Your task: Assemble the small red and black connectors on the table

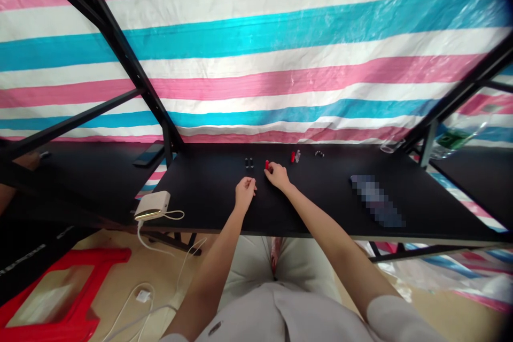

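Observation:
My right hand (pixel 277 175) pinches a small red cylinder (pixel 266 164) at the tabletop, its fingers closed round it. Just to the left, my left hand (pixel 245 190) hovers low over the black table (pixel 208 192) with thumb and fingers pressed together; whatever lies between them, if anything, is too small to make out. Beyond my left hand two small dark cylinders with pale ends (pixel 249 162) stand side by side. To the right of my right hand are another red piece (pixel 293 157) and, next to it, a clear one (pixel 297 156). Farther right lie several tiny dark and silvery parts (pixel 319 154).
A white box-shaped device (pixel 153 205) with a cable sits at the table's left edge. On the right lies a blurred dark flat object (pixel 377 200). Black metal posts (pixel 154 101) frame both sides. Striped sheeting (pixel 280 80) hangs behind. Another person's arm (pixel 26 163) shows far left.

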Motion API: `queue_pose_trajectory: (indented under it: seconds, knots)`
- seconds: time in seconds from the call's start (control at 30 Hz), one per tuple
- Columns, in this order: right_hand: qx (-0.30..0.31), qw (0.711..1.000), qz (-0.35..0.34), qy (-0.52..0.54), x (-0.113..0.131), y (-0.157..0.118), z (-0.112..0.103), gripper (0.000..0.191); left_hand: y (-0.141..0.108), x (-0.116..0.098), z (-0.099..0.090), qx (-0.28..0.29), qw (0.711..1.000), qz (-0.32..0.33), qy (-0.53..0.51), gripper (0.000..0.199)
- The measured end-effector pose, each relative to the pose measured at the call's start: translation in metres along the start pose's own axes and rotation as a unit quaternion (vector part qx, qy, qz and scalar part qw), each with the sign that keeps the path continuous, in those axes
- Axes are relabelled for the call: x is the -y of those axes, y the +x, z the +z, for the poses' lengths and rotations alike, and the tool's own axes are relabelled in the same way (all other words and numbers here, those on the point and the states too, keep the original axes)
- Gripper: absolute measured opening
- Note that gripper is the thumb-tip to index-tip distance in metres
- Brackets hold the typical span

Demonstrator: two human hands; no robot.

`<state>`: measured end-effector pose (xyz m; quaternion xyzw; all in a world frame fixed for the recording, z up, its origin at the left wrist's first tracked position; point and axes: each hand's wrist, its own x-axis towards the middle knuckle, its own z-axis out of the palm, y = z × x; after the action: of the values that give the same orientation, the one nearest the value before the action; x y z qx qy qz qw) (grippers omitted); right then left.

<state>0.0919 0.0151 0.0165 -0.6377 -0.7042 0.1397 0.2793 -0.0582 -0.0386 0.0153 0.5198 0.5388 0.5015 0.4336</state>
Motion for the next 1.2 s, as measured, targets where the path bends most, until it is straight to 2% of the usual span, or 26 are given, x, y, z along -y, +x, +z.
queue_pose_trajectory:
  seconds: [0.27,0.57,0.63,0.77,0.9,0.97,1.07,1.2]
  knots:
    - [-0.030,0.998,-0.015,0.060,-0.005,-0.009,-0.014,0.012,0.004,0.001,0.001,0.012,1.000,-0.001,0.016,0.021]
    - [-0.025,0.998,-0.019,0.063,-0.002,-0.020,-0.037,0.010,0.011,-0.012,0.001,0.049,0.996,-0.066,0.036,0.019]
    - [-0.016,0.998,-0.033,0.049,0.002,-0.021,-0.045,0.010,0.012,-0.021,0.005,0.063,0.996,-0.054,0.042,0.022]
    - [0.015,0.997,-0.069,-0.002,0.014,-0.021,-0.062,0.012,0.015,-0.046,0.021,0.105,0.994,0.011,0.019,0.033]
    - [0.028,0.995,-0.093,-0.032,0.021,-0.021,-0.077,0.010,0.018,-0.065,0.033,0.117,0.990,0.073,0.005,0.029]
    - [0.026,0.995,-0.097,0.008,0.020,-0.022,-0.084,0.008,0.020,-0.071,0.035,0.098,0.992,0.080,-0.003,0.026]
    - [0.005,0.988,-0.082,0.133,0.015,-0.023,-0.091,0.012,0.020,-0.078,0.035,0.077,0.994,0.061,-0.047,0.027]
    - [-0.033,0.947,0.013,0.319,0.010,-0.025,-0.092,0.022,0.016,-0.082,0.037,0.091,0.990,0.041,-0.104,0.029]
